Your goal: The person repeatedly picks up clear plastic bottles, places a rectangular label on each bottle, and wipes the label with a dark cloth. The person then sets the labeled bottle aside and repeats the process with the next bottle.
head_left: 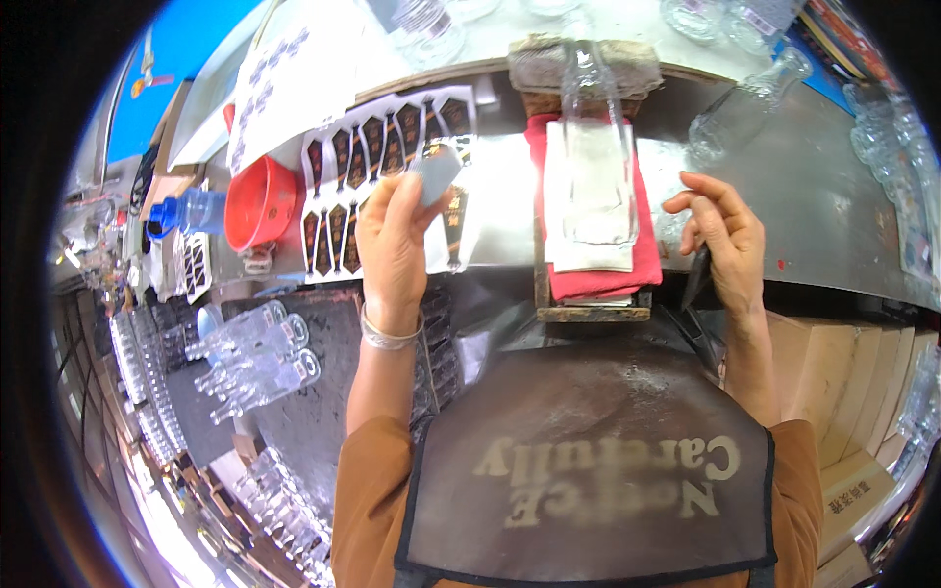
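My left hand [394, 230] is closed on a small, flat grey scraper-like piece [438, 174], raised above a white sheet of black tie-shaped labels [389, 142]. To its right, a clear glass bottle [600, 186] lies on a wooden stand [593, 315] padded with red cloth [649, 260] and white cloth [592, 263]. The bottle's neck rests on a folded cloth pad [635, 67] at the far end. My right hand [723, 233] hovers right of the bottle, apart from it, fingers bent and spread. Beside its palm is a dark tapered piece [697, 278]; whether the hand touches it is unclear.
A red plastic bowl [263, 204] and a blue-capped clear container [201, 211] stand at the left. Another glass bottle [750, 108] lies far right on the metal table [833, 186]. Several bottles [260, 358] lie lower left; cardboard boxes [828, 387] stand lower right.
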The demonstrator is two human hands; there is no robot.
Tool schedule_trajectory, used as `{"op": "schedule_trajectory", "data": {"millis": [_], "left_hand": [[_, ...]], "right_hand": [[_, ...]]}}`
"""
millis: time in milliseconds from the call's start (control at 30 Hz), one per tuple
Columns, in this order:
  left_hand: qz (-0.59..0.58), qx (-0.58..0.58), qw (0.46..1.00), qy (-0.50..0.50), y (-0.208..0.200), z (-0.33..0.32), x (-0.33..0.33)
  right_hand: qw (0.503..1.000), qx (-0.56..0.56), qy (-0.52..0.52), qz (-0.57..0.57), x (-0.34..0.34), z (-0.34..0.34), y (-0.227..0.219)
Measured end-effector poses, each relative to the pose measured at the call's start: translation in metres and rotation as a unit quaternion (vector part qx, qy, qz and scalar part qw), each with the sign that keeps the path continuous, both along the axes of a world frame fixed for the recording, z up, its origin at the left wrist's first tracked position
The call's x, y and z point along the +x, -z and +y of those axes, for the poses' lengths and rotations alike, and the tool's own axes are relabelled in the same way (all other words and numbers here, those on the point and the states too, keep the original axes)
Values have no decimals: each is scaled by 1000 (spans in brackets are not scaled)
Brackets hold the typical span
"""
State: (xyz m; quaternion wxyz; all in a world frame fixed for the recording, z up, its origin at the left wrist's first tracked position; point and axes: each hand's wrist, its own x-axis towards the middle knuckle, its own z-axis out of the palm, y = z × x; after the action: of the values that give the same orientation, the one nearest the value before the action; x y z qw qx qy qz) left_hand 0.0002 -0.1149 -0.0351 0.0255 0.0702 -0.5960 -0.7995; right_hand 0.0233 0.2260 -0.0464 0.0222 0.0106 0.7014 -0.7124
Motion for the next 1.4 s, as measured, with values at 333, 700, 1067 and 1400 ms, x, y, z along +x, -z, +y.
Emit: {"op": "schedule_trajectory", "data": {"millis": [333, 700, 1067, 1400], "left_hand": [[361, -552, 739, 138, -44, 100, -16], [159, -251, 939, 176, -8, 96, -26], [181, -380, 898, 131, -14, 112, -37], [157, -397, 895, 128, -16, 117, -36]], "right_hand": [[1000, 24, -13, 6, -9, 1, -5], [987, 124, -99, 23, -48, -35, -25], [971, 203, -80, 95, -52, -38, -26], [975, 185, -98, 75, -55, -34, -24]]}}
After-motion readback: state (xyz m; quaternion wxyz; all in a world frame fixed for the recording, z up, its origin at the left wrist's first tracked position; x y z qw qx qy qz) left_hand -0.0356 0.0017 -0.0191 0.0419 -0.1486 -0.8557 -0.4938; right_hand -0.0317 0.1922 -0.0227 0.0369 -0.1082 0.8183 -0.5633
